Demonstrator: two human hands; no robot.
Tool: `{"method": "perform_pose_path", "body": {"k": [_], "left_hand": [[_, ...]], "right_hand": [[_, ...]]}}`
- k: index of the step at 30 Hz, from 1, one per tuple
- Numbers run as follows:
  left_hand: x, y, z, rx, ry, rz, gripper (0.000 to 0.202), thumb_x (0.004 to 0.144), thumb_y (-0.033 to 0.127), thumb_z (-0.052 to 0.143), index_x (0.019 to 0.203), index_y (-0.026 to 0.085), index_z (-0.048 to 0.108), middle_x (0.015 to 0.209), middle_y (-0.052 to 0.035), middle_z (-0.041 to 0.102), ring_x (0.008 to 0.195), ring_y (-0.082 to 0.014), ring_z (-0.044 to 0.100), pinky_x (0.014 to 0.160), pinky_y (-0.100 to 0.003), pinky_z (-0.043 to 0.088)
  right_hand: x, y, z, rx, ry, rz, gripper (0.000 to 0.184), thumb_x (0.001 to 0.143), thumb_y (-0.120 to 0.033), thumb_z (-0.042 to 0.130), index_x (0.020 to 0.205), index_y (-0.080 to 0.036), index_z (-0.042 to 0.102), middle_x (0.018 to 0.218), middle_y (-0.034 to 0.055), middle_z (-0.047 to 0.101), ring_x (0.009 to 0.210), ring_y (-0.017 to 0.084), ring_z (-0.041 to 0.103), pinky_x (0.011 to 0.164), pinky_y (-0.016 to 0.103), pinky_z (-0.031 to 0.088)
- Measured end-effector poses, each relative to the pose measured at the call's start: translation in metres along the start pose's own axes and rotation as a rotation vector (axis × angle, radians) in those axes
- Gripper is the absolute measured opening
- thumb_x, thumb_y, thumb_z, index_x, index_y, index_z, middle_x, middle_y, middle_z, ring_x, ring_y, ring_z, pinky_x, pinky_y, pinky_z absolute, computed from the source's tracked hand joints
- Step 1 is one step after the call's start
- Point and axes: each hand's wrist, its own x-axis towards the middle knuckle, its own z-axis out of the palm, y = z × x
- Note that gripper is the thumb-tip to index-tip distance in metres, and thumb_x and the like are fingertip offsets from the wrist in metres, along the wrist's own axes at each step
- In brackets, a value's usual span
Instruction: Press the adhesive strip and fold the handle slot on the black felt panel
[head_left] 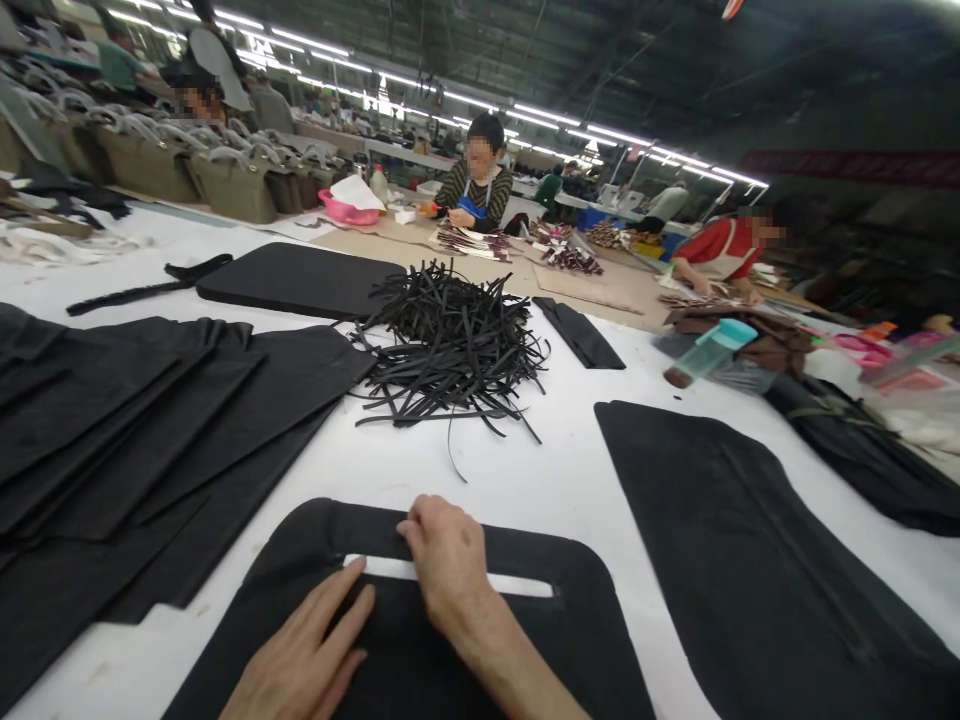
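Close in front of me a black panel [480, 665] with rounded corners lies flat. A long narrow slot near its far edge shows white [521, 585]. My left hand [307, 640] rests on the panel, fingers stretched out, its fingertips at the slot's left end. Across the slot reaches my right hand [446, 560], its fingers curled down against the band between slot and far edge. What those fingers pinch is hidden beneath them. Beyond the panel is a heap of thin black strips [457, 350].
Black sheets [135, 430] overlap on the left. Another black panel [757, 550] lies to the right, and a thick black slab [300, 280] behind. A bottle with a turquoise lid [712, 352] lies at the right. Across the table a person [480, 185] handles pieces.
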Motion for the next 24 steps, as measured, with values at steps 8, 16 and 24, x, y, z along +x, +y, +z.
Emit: {"method": "perform_pose_path", "body": {"k": [8,16,24], "left_hand": [[0.058,-0.006,-0.016,-0.445,-0.39,-0.401,0.028,0.093,0.018,0.032,0.083,0.021,0.059,0.079,0.0007,0.058,0.073,-0.0113,0.057,0.066,-0.021,0.044],[0.1,-0.006,0.01,-0.293,-0.645,-0.6,0.014,0.08,0.023,0.049,0.066,0.02,0.051,0.069,0.0012,0.058,0.065,-0.0172,0.053,0.055,-0.028,0.026],[0.099,-0.008,0.009,-0.287,-0.692,-0.631,0.013,0.079,0.023,0.046,0.067,0.02,0.047,0.071,0.0012,0.058,0.065,-0.0178,0.053,0.055,-0.028,0.024]], "right_hand": [[-0.02,0.036,-0.018,0.134,-0.088,0.203,0.011,0.076,-0.018,0.055,0.07,-0.023,0.061,0.067,-0.0042,0.062,0.067,0.012,0.056,0.057,0.021,0.032],[-0.009,0.016,0.003,-0.006,-0.106,0.249,0.01,0.075,-0.017,0.055,0.072,-0.023,0.063,0.078,0.0031,0.067,0.077,0.02,0.061,0.062,0.028,0.033],[-0.021,0.069,-0.024,-0.021,-0.1,0.312,0.011,0.072,-0.016,0.057,0.064,-0.022,0.059,0.07,-0.0005,0.064,0.07,0.016,0.059,0.056,0.024,0.029]]}}
